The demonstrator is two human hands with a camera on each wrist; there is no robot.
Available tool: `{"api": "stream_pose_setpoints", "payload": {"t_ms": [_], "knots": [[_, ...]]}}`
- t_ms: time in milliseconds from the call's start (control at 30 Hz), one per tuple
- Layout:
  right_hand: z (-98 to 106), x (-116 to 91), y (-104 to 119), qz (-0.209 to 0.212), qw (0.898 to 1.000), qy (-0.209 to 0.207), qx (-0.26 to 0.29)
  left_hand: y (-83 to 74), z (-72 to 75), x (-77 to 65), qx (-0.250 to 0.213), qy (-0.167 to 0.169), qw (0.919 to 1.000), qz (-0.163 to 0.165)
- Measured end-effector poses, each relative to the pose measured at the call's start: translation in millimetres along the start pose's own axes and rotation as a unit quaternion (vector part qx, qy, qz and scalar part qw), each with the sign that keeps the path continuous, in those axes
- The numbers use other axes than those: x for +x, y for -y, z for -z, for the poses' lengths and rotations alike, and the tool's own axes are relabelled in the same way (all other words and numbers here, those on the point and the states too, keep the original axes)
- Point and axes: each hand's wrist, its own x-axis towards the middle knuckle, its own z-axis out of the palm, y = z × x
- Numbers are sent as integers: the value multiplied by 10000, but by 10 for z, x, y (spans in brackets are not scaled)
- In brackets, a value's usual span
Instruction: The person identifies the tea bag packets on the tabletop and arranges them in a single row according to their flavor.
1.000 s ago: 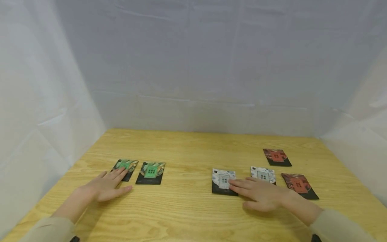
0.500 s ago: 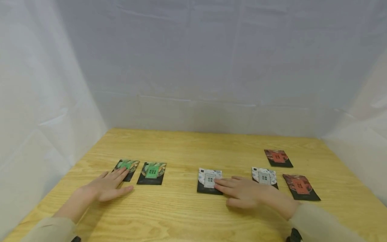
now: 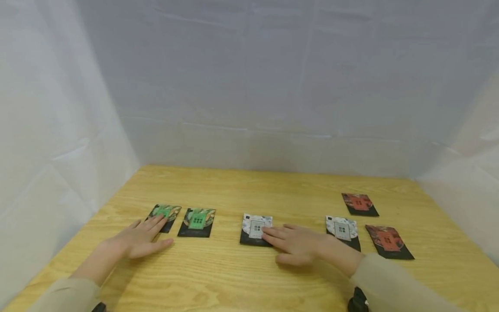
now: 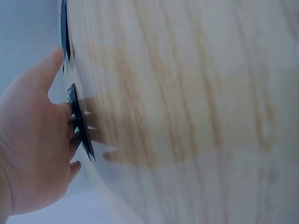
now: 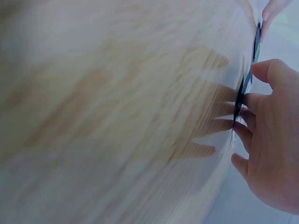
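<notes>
Head view: the table (image 3: pixel 234 277) bears two green packets (image 3: pixel 196 222), two red packets (image 3: pixel 359 203) and two white packets (image 3: pixel 252 226). Straight-fingered, the left hand (image 3: pixel 139 241) rests on the leftmost green, the right hand (image 3: pixel 297 245) on the left white, its wrist (image 3: pixel 331 250) partly hiding the other.

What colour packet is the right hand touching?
Packet: patterned white above, black below; best in head view.

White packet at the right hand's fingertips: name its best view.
Head view: the white packet shows its printed front, the right hand covering only part. The right wrist view shows it nearly edge-on; I cannot make it out in the left wrist view.
</notes>
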Motion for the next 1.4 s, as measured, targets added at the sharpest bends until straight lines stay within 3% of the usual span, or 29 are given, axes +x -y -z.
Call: {"api": "stream_pose_setpoints", "payload": {"t_ms": [400, 767, 1133, 1400], "knots": [[131, 316, 131, -247, 9996, 163, 48, 1, -1, 5, -27, 41, 10000, -10], [168, 464, 189, -431, 9988, 210, 8, 6, 9, 10, 71, 20, 10000, -32], [195, 459, 206, -432, 9989, 204, -26, 4, 8, 1, 73, 21, 10000, -11], [129, 310, 71, -312, 9989, -150, 323, 4, 6, -2, 60, -15, 10000, -18]]}}
